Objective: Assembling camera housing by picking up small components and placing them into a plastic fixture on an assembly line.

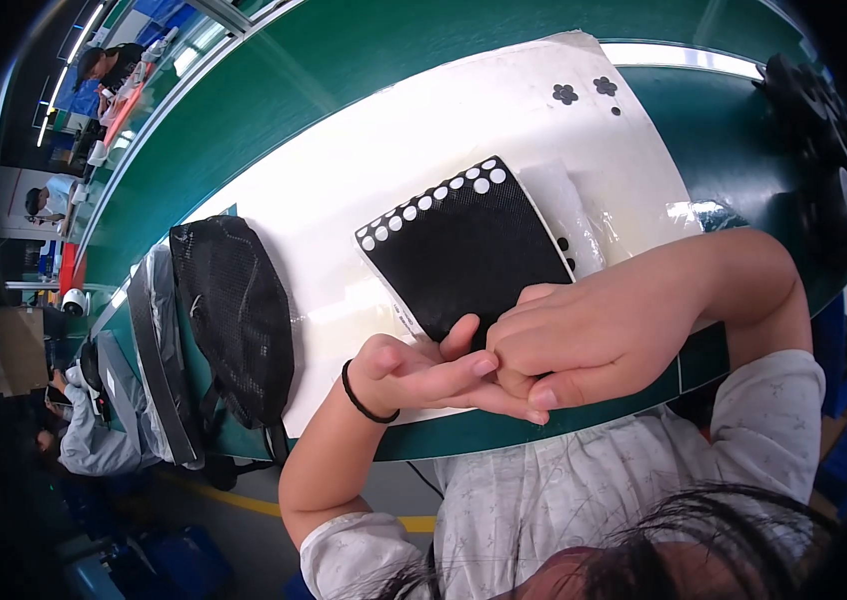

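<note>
Over the near edge of the bench my two hands meet. My left hand (424, 375) is turned palm up with its fingers stretched out, a black band (359, 398) round the wrist. My right hand (584, 345) is closed, its fingers curled against the left fingertips; whatever they hold, if anything, is hidden. Just beyond the hands lies a black mesh-like rectangular piece (464, 250), tilted on the white sheet (334, 170). White round dots (424, 203) run in rows along its far edge. Its near edge is partly covered by my hands.
A black mesh bag (239, 320) and a grey strip (156, 350) lie to the left. Clear plastic film (569, 205) sits beside the black piece. Black flower shapes (566, 94) rest at the far right of the sheet. Dark round reels (844, 200) stand at the right edge.
</note>
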`<action>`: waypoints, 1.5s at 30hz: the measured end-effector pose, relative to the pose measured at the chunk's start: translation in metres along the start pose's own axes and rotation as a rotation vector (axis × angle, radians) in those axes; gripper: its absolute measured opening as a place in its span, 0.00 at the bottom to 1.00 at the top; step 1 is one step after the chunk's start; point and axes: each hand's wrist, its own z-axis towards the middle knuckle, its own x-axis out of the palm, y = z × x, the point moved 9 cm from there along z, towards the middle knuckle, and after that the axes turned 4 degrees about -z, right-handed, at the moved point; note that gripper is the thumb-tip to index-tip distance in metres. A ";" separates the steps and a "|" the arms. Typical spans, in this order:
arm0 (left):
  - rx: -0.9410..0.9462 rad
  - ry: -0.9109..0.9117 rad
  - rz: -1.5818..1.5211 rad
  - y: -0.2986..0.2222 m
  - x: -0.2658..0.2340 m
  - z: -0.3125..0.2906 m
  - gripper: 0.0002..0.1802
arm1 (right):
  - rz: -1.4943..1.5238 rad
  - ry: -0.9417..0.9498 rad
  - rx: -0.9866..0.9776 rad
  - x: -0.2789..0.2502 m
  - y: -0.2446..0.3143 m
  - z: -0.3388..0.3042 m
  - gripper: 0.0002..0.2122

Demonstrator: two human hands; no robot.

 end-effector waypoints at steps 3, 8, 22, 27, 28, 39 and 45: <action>-0.012 -0.027 0.000 0.001 -0.002 -0.002 0.42 | -0.011 0.007 0.007 0.001 0.000 0.001 0.10; -0.004 0.025 -0.061 -0.001 0.001 -0.009 0.45 | -0.044 -0.008 -0.017 0.000 -0.003 0.001 0.10; 0.010 0.020 -0.048 0.000 0.001 -0.001 0.42 | 0.046 0.023 -0.009 0.001 -0.016 0.001 0.10; -0.004 0.021 -0.056 0.000 0.002 0.000 0.41 | 0.043 0.016 -0.017 0.000 -0.015 0.000 0.11; 0.000 0.025 -0.053 0.000 0.002 0.000 0.40 | 0.043 0.022 -0.021 0.000 -0.015 0.001 0.11; -0.029 0.009 -0.041 0.001 0.001 0.004 0.36 | 0.030 0.008 -0.035 -0.001 -0.016 0.001 0.09; -0.006 0.015 -0.006 0.000 0.001 0.004 0.36 | 0.046 0.021 -0.031 -0.002 -0.015 0.001 0.10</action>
